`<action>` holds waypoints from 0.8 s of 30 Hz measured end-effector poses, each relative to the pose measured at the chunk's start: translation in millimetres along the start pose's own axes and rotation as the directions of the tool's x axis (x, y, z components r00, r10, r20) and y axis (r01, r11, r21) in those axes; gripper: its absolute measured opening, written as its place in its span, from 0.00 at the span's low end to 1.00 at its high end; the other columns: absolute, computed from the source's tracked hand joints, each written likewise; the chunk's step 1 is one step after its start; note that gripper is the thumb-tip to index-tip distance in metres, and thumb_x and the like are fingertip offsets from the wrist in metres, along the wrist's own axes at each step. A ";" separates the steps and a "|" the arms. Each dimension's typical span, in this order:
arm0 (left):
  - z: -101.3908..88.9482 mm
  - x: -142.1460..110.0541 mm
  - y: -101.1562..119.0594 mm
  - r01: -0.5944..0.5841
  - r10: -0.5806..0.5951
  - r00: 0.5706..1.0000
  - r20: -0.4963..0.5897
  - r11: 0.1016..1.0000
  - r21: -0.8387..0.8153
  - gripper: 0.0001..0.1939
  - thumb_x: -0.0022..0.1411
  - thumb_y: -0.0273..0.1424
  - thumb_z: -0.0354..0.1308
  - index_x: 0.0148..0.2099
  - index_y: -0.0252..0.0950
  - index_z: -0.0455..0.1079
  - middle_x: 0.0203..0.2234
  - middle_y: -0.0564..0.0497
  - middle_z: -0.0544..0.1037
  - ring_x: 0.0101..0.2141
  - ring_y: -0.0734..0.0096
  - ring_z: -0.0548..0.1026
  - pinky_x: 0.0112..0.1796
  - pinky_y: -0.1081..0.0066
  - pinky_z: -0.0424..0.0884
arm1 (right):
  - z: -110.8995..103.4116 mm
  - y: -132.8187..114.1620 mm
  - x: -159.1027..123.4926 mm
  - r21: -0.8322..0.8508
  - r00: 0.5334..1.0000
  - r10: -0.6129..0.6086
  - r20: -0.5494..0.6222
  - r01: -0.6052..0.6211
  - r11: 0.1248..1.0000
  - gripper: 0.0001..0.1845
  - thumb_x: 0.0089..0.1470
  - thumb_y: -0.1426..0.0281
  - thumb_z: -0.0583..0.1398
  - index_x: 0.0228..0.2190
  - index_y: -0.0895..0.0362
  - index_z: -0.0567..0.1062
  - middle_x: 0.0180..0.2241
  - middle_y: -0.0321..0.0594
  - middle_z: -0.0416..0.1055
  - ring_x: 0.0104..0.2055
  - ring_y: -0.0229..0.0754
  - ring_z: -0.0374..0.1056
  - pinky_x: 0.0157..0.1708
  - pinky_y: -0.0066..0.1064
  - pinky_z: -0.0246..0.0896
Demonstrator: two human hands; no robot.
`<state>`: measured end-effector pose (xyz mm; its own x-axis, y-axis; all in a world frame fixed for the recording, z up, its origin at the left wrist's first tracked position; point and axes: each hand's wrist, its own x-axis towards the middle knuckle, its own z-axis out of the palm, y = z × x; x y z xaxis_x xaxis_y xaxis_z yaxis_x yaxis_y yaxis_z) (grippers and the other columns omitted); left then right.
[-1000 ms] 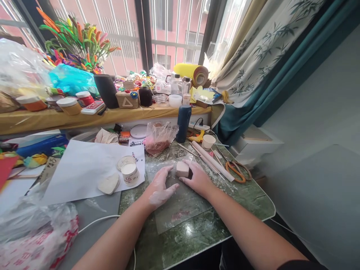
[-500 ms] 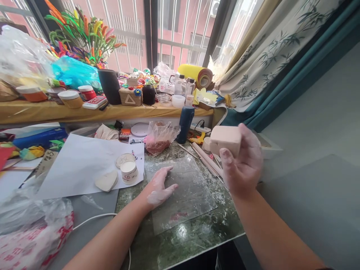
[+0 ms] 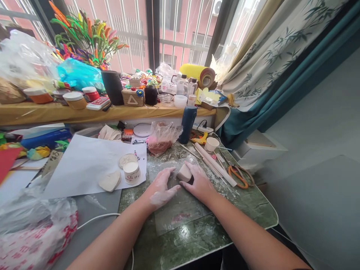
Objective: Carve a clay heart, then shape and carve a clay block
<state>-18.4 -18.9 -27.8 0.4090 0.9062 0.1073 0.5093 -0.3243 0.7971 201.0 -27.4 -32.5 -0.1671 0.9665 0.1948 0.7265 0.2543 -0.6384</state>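
A pale block of clay (image 3: 184, 173) rests low over a clear plastic sheet (image 3: 180, 213) on the green table. My right hand (image 3: 200, 183) grips the block from its right side, thumb at the near edge and fingers along the far side. Just left of the block, my left hand (image 3: 163, 187) lies on the sheet with thumb and fingers apart, holding nothing. White powder coats both hands. A flat clay piece (image 3: 109, 181), a round clay disc with a star (image 3: 128, 160) and a small white tub (image 3: 131, 172) sit on white paper to the left.
To the right lie a rolling pin (image 3: 216, 165), thin sticks, orange-handled scissors (image 3: 238, 177) and a paper cup (image 3: 212, 144). Behind the sheet stand a bag of reddish clay (image 3: 160, 142) and a dark blue bottle (image 3: 188, 125). A plastic bag (image 3: 36, 228) fills the near left.
My right hand has brought the clay block down and left, from raised at the right to the plastic sheet. My left hand has stayed nearly in place.
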 end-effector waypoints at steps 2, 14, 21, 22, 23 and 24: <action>-0.3 -0.1 -0.2 0.004 -0.004 1.000 0.009 1.000 0.002 0.33 0.60 0.36 0.64 0.66 0.39 0.62 0.62 0.40 0.70 0.62 0.48 0.69 0.62 0.47 0.66 | -7.7 -6.2 3.3 0.035 1.000 -0.024 -0.009 0.025 0.999 0.39 0.54 0.62 0.66 0.66 0.49 0.65 0.62 0.47 0.69 0.65 0.59 0.63 0.66 0.56 0.55; 0.0 -0.5 -2.0 0.002 -0.002 1.000 0.015 1.000 0.002 0.33 0.61 0.36 0.64 0.67 0.39 0.62 0.61 0.40 0.70 0.62 0.48 0.68 0.63 0.47 0.65 | -36.6 -18.0 11.2 0.036 0.967 -0.164 -0.194 0.174 0.984 0.43 0.55 0.61 0.66 0.68 0.51 0.58 0.63 0.51 0.65 0.65 0.60 0.62 0.65 0.55 0.58; 0.8 0.5 -2.9 -0.024 0.024 0.999 0.025 1.000 0.005 0.33 0.62 0.35 0.63 0.67 0.39 0.61 0.62 0.40 0.70 0.62 0.49 0.68 0.63 0.47 0.64 | 10.1 7.5 3.9 -0.009 0.996 -0.048 -0.072 0.047 0.999 0.51 0.53 0.59 0.67 0.71 0.50 0.52 0.64 0.51 0.64 0.67 0.60 0.59 0.66 0.58 0.53; 1.0 0.7 -3.2 -0.025 0.025 0.999 0.026 1.000 0.003 0.33 0.61 0.34 0.63 0.67 0.39 0.61 0.62 0.40 0.70 0.62 0.49 0.67 0.63 0.47 0.63 | 10.3 6.1 5.4 -0.016 0.996 -0.059 -0.059 0.058 0.998 0.47 0.54 0.60 0.66 0.69 0.51 0.56 0.63 0.51 0.65 0.67 0.60 0.58 0.67 0.58 0.53; 1.2 0.7 -3.4 -0.023 0.023 0.999 0.025 1.000 -0.001 0.33 0.61 0.34 0.63 0.67 0.38 0.61 0.62 0.40 0.69 0.62 0.49 0.67 0.63 0.47 0.63 | 9.2 4.3 7.1 -0.016 0.996 -0.068 -0.050 0.067 0.998 0.42 0.55 0.61 0.66 0.68 0.51 0.60 0.63 0.50 0.66 0.67 0.60 0.58 0.66 0.58 0.53; 1.3 0.5 -3.7 -0.020 0.020 1.000 0.022 1.000 -0.007 0.33 0.61 0.33 0.63 0.67 0.38 0.61 0.62 0.40 0.70 0.62 0.49 0.68 0.63 0.48 0.63 | 6.9 2.3 8.8 -0.006 0.996 -0.076 -0.049 0.076 0.997 0.38 0.56 0.62 0.65 0.65 0.52 0.63 0.62 0.50 0.67 0.67 0.60 0.59 0.66 0.58 0.54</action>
<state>-19.1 -17.6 -31.5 0.4353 0.8935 0.1103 0.4962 -0.3403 0.7988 196.6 -18.1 -37.4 -0.1892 0.9415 0.2789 0.7158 0.3267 -0.6172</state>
